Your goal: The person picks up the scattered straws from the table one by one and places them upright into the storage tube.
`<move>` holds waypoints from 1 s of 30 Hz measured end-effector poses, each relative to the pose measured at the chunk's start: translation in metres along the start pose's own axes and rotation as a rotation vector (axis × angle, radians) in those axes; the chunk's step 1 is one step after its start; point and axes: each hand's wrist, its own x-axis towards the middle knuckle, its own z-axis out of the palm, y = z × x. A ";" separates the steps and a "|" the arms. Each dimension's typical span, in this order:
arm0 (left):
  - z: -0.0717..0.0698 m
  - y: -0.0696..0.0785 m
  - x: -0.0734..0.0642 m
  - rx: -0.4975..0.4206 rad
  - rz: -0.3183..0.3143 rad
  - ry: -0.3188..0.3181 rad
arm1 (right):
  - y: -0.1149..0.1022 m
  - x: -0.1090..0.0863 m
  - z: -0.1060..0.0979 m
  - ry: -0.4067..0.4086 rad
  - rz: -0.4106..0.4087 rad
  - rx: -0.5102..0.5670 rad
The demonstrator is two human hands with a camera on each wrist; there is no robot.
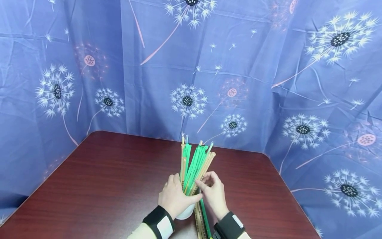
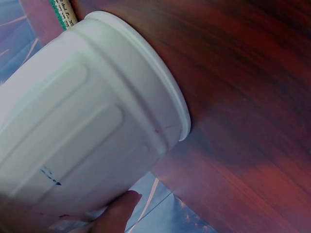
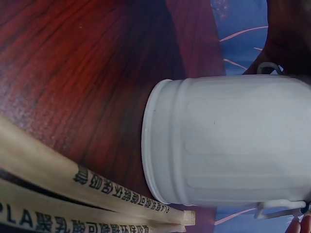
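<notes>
A small white bucket (image 1: 185, 213) stands on the table, filled with straws in green wrappers (image 1: 195, 162) and brown paper wrappers (image 1: 209, 161). My left hand (image 1: 175, 199) grips the bucket near its top, thumb across the near side. At the right edge of the bundle, my right hand (image 1: 215, 193) pinches brown-wrapped straws between thumb and fingers; the exact grasp is partly hidden. The right wrist view shows the ribbed bucket (image 3: 233, 141) with small side handles (image 3: 279, 208). Fingertips (image 2: 121, 208) touch its wall in the left wrist view.
More brown-wrapped straws (image 1: 198, 220) and a green-wrapped one (image 1: 205, 217) lie on the dark red wooden table (image 1: 119, 179), just in front of the bucket. Blue cloth (image 1: 155, 89) with a dandelion print hangs behind and along both sides.
</notes>
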 end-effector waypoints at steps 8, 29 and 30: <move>-0.001 0.001 -0.001 0.002 -0.005 0.006 | 0.002 0.000 -0.005 -0.044 0.027 0.009; -0.002 0.001 -0.001 -0.016 -0.009 -0.009 | 0.063 -0.007 -0.009 -0.249 0.045 -0.318; -0.002 0.000 -0.001 -0.017 -0.010 -0.012 | 0.064 -0.007 -0.008 -0.269 0.056 -0.322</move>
